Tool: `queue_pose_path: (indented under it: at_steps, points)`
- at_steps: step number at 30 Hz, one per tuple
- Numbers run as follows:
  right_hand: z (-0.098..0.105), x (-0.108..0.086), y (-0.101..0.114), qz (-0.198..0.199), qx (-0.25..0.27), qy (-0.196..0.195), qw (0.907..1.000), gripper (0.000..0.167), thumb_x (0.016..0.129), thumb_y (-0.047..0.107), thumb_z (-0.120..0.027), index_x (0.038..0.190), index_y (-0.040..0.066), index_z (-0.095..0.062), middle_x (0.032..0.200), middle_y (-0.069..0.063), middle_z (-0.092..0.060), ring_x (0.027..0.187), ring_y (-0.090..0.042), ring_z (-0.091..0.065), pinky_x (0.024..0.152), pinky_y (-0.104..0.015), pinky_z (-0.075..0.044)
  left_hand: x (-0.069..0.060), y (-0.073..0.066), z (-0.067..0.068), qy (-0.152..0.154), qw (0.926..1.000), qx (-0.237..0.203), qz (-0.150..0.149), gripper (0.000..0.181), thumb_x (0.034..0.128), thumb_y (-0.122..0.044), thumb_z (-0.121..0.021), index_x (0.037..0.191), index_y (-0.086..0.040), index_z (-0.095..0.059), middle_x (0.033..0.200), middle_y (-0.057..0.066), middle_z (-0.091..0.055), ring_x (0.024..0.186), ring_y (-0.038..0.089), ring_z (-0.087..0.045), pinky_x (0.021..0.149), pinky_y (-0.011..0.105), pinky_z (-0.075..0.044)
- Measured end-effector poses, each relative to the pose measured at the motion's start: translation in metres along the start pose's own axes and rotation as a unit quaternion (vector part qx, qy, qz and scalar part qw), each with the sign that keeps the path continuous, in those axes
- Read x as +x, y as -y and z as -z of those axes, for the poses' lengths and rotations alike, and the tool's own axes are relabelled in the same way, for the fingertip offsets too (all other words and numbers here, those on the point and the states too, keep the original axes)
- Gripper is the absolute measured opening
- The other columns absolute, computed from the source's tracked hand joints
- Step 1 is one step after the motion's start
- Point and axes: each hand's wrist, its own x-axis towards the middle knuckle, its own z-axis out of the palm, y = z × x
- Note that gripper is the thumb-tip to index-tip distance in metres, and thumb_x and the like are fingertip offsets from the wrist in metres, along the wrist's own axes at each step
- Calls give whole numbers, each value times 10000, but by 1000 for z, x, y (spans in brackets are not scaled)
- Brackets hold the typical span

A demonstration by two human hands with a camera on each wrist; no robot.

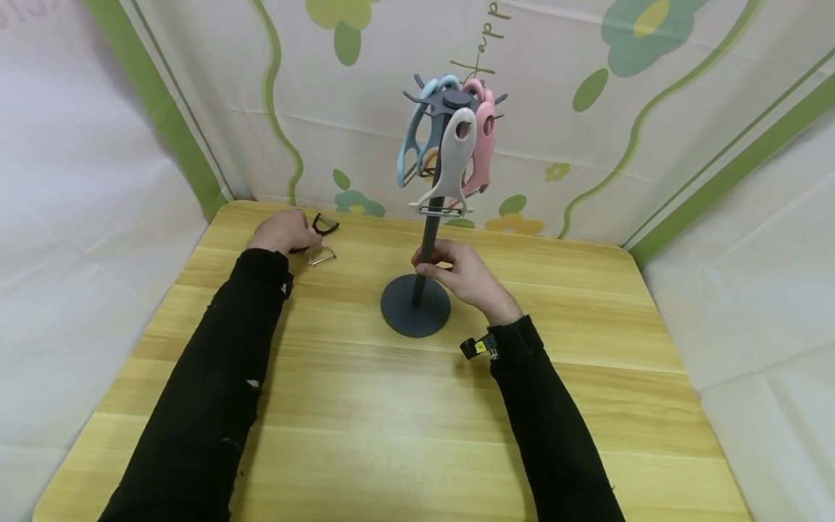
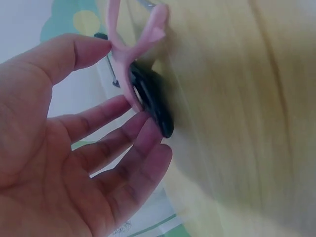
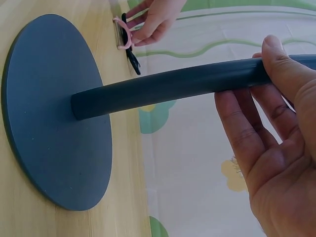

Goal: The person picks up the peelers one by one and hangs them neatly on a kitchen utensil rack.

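My left hand (image 1: pixel 283 232) is at the far left of the table, with thumb and fingers pinching a pink peeler (image 2: pixel 126 61) by its neck and handle. Right behind that peeler a black peeler (image 2: pixel 154 101) lies on the wood, close to my fingertips. My right hand (image 1: pixel 466 275) holds the dark grey pole (image 3: pixel 168 88) of an upright stand between thumb and fingers, above its round base (image 3: pixel 57 148). From the hooks at the stand's top hang a white peeler (image 1: pixel 454 156), pink peelers (image 1: pixel 483 138) and light blue peelers (image 1: pixel 411 141).
The wooden table (image 1: pixel 365 435) ends at a white curtain (image 1: pixel 391 43) with green and flower prints. More white cloth (image 1: pixel 78 217) closes off the left side, and the right side likewise. A small black device (image 1: pixel 479 346) sits at my right wrist.
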Motion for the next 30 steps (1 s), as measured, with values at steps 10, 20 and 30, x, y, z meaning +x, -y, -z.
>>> queue_pose_path:
  at_steps: [10,20,30]
  points:
    - [0,-1,1,-103,-7,-8,9999,156,1165,132,-764,1297,60,-808,1263,-156,-834,1215,-331,-810,1134,-564,-663,5,-11,-10,-146,9978,581,-269,473,1135,-479,-703,1179,-10,-664,1087,144,-693,905,300,-629,793,447,-569]
    - [-1,0,0,-103,-47,4,9999,169,1169,150,-761,1307,63,-803,1255,-155,-832,1214,-331,-810,1129,-561,-661,-1,-19,-10,-165,9923,1086,-569,296,1123,-265,-742,1249,-8,-665,1170,217,-759,1014,377,-723,914,567,-656]
    - [-2,-1,1,-90,-86,-25,9999,181,1169,160,-762,1312,57,-804,1270,-165,-830,1218,-335,-808,1151,-555,-659,-3,-20,-8,-330,9880,1127,-999,235,1107,-110,-721,1305,5,-672,1186,224,-755,1018,348,-710,916,552,-654]
